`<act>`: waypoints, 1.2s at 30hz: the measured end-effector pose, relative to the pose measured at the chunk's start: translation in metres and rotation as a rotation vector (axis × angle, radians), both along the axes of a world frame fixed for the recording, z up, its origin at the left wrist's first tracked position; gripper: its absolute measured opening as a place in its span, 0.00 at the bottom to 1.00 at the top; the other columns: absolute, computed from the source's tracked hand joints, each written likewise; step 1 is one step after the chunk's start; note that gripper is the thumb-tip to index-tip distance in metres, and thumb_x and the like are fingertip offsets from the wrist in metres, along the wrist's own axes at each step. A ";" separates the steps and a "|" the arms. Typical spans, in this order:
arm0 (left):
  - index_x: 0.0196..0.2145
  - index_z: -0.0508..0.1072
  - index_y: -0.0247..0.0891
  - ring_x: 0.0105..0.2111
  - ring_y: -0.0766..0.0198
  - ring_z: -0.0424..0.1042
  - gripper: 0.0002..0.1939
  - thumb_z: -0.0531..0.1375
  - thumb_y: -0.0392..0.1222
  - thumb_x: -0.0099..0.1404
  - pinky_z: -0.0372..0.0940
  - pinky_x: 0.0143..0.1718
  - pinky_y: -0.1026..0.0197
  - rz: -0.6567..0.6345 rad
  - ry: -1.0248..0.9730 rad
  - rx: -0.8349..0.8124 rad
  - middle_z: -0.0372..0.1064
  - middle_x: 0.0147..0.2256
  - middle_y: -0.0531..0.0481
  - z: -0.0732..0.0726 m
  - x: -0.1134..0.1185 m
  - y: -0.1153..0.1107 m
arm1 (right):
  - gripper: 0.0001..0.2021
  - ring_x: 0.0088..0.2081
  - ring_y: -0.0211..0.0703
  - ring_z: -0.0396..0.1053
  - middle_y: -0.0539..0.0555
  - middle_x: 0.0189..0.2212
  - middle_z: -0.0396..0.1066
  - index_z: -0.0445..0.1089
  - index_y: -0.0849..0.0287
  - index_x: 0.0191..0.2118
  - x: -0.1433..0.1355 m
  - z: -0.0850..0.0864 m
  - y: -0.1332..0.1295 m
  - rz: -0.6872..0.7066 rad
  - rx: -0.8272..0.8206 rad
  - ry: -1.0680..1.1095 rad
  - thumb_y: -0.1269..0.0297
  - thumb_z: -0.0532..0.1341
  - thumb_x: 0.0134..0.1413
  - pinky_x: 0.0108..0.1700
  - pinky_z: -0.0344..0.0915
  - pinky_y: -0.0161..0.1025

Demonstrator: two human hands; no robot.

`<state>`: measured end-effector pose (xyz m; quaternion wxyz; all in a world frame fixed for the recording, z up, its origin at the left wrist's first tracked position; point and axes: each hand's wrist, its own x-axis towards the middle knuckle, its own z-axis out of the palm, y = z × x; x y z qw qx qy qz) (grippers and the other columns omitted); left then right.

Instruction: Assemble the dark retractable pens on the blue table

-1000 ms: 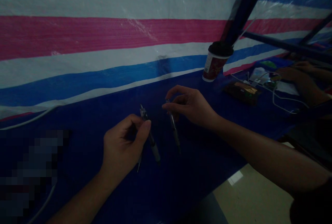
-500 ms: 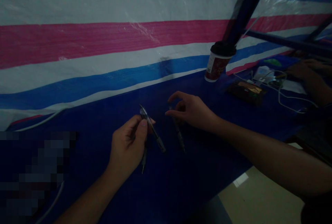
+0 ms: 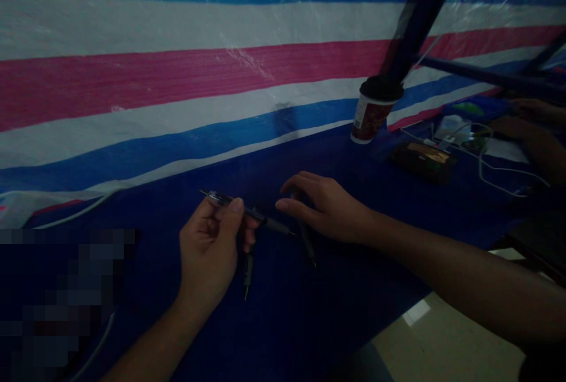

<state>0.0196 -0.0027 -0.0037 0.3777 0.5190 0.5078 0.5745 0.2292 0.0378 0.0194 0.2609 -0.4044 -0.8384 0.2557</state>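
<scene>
- The left hand (image 3: 212, 237) held the first pen (image 3: 262, 217), already raised, in a narrow pinch.
- Below that grip, a second pen (image 3: 248, 270) lay unlifted on the blue tabletop (image 3: 274, 317).
- A third pen (image 3: 306, 241) slanted under the half-curled right hand (image 3: 327, 205); too dim to tell whether gripped.

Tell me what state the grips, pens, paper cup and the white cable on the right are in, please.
Left grip: closed on the upper pen
Upper pen: slanted, between thumb and fingers
Lower pen: point showing, upper part covered
Right grip: curled over the rightmost pen, hold unclear
Rightmost pen: slanted, partly covered
Paper cup: upright, lid on
White cable: loosely looped
</scene>
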 end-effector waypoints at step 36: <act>0.39 0.78 0.42 0.33 0.57 0.80 0.24 0.48 0.56 0.79 0.70 0.37 0.57 -0.469 1.166 0.404 0.81 0.34 0.49 0.007 -0.041 0.026 | 0.18 0.26 0.36 0.64 0.50 0.27 0.69 0.73 0.63 0.39 0.021 0.016 0.022 0.409 -0.196 -0.417 0.57 0.53 0.76 0.34 0.56 0.36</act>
